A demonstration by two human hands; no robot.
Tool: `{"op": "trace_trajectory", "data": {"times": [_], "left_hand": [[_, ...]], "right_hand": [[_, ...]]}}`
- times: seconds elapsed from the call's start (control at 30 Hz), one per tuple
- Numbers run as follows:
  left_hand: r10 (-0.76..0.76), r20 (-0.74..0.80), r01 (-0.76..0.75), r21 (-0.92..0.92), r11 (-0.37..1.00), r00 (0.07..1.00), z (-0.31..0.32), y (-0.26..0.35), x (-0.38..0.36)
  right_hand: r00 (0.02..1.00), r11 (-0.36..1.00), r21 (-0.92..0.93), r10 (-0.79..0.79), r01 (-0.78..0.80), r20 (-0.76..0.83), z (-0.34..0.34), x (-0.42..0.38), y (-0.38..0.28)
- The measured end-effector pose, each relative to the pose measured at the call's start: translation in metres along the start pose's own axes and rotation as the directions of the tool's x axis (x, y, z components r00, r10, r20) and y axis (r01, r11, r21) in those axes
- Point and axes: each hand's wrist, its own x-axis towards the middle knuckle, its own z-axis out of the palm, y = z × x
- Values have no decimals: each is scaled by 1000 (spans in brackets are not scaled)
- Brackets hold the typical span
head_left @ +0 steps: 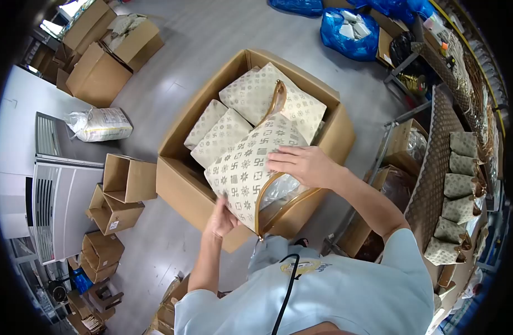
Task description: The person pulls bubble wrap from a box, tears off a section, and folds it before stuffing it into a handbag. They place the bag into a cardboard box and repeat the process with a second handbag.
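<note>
A cream patterned zip bag with brown edging hangs tilted over the near side of a large cardboard box. Its mouth faces me and gapes, showing clear plastic inside. My left hand grips the bag's lower left edge, thumb on the near face and the other fingers partly hidden. Flat across the upper face lies my right hand, fingers stretched out close to the brown-edged opening; its thumb is hidden. Several similar bags lie in the box beneath, one with a brown-trimmed opening.
Smaller open cartons stand on the floor at left, near a white sack. Blue plastic bags sit at the far right. Along the right runs a bench with a row of patterned bags.
</note>
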Motion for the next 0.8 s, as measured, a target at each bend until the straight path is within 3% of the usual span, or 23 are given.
{"op": "trace_trajectory", "data": {"times": [0.07, 0.1, 0.17, 0.23, 0.3, 0.33, 0.43, 0.53, 0.6, 0.63, 0.67, 0.73, 0.77, 0.8], "left_hand": [[102, -120, -121, -166, 979, 987, 1, -2, 23], [211, -155, -238, -187, 953, 965, 5, 5, 35], [384, -172, -414, -206, 887, 907, -3, 30, 67], [396, -133, -418, -283, 863, 909, -43, 64, 121], [463, -196, -500, -253, 828, 865, -24, 122, 157], [487, -189, -520, -235, 821, 853, -30, 150, 183], [533, -289, -573, -70, 817, 795, -27, 221, 258], [463, -244, -404, 256, 878, 852, -55, 266, 335], [352, -321, -260, 296, 919, 879, -56, 268, 375], [357, -455, -128, 460, 879, 816, -58, 262, 397], [339, -457, -105, 463, 880, 822, -50, 257, 407], [650, -551, 133, 807, 576, 523, -16, 246, 419], [848, -314, -6, 937, 349, 426, -72, 249, 469], [855, -263, -18, 953, 303, 448, -64, 249, 467]], "right_hand": [[972, 976, -8, -219, 219, -87, 14, 45, 18], [970, 969, -39, -244, 243, -18, 16, 64, 24], [943, 946, -118, -314, 302, -105, 24, 110, 50], [929, 935, -161, -340, 317, -144, 32, 132, 63], [972, 1000, 12, -18, 21, -236, 30, 147, 74], [947, 999, 50, 35, -19, -320, 32, 143, 85], [884, 932, 190, 355, -309, -305, 41, 88, 114], [764, 798, 180, 603, -575, -230, 83, -12, 132], [686, 697, 96, 717, -711, -122, 113, -94, 132], [641, 644, 46, 765, -764, -63, 126, -134, 125], [575, 574, 62, 818, -816, -12, 129, -161, 111], [447, 441, 88, 893, -893, 61, 138, -208, 83], [382, 374, 99, 920, -922, 86, 142, -228, 70], [353, 345, 96, 932, -934, 87, 145, -242, 57]]}}
